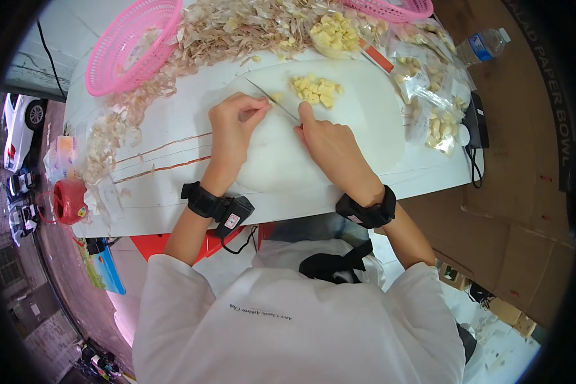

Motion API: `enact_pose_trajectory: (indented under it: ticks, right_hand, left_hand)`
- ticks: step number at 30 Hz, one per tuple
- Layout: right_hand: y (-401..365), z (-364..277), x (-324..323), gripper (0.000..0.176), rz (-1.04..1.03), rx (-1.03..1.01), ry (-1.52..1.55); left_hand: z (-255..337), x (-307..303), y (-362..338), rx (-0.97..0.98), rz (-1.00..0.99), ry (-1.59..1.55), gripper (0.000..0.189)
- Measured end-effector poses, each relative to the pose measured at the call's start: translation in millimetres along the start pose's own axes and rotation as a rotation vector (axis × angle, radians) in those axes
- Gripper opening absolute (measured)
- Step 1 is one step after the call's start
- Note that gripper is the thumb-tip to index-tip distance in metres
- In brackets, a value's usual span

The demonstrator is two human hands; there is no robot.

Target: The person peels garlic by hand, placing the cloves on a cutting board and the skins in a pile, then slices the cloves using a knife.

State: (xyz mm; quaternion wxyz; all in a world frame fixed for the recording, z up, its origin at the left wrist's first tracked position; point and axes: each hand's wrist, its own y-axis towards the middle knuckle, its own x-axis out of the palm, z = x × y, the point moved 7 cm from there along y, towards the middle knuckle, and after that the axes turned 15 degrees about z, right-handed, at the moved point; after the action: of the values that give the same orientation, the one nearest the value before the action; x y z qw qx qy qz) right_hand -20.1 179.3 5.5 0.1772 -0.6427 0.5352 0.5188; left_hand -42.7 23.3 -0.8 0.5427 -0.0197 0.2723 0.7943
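Observation:
My right hand [329, 141] grips a knife [272, 98], its thin blade slanting up and left over the white cutting board [358, 134]. Just left of the blade, my left hand [233, 125] is closed in a pinch, with a small pale garlic clove [276, 96] at its fingertips; part of the clove is hidden. Beyond the knife, a small heap of cut garlic pieces [318, 89] lies on the board. A black band with a small device is strapped to each wrist.
Dry garlic skins [217, 32] are piled along the far edge. Also there are a pink basket [112, 57], a bowl of peeled garlic [335, 33], an orange-handled tool [377, 57], bags of garlic [429, 77] and a water bottle [483, 48]. A red container [69, 201] stands at the left edge.

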Motion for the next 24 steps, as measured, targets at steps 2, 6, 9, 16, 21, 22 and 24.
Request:
enact_pose_trajectory:
  ticks: [2,6,9,16,21,22,24]
  right_hand:
    - [0.7,0.9,2.4,0.021,-0.037,0.001,-0.031]
    - [-2.7,6.8,3.7,0.021,0.056,0.021,0.038]
    - [-5.5,9.5,1.4,0.021,0.059,0.046,0.071]
    - [-6.3,6.7,-0.6,0.022,0.07,0.018,0.053]
    - [-6.1,6.2,-0.4,0.022,0.064,0.017,0.053]
    - [-6.2,6.2,-0.8,0.022,0.064,0.017,0.056]
    - [-6.0,5.8,-1.3,0.022,0.06,0.013,0.058]
  left_hand:
    - [0.7,0.4,0.6,0.007,0.003,0.002,0.008]
    - [0.5,-0.4,0.8,0.002,0.013,-0.014,0.007]
    - [-1.0,-0.7,0.1,-0.028,0.016,-0.011,0.006]
    - [-1.1,-1.0,0.7,-0.012,0.019,-0.037,0.006]
    - [-5.0,-0.2,-0.1,0.004,0.003,-0.037,0.008]
    - [-5.4,-0.3,-0.1,0.003,0.005,-0.037,0.008]
    - [-5.3,0.1,-0.3,0.003,0.004,-0.031,0.008]
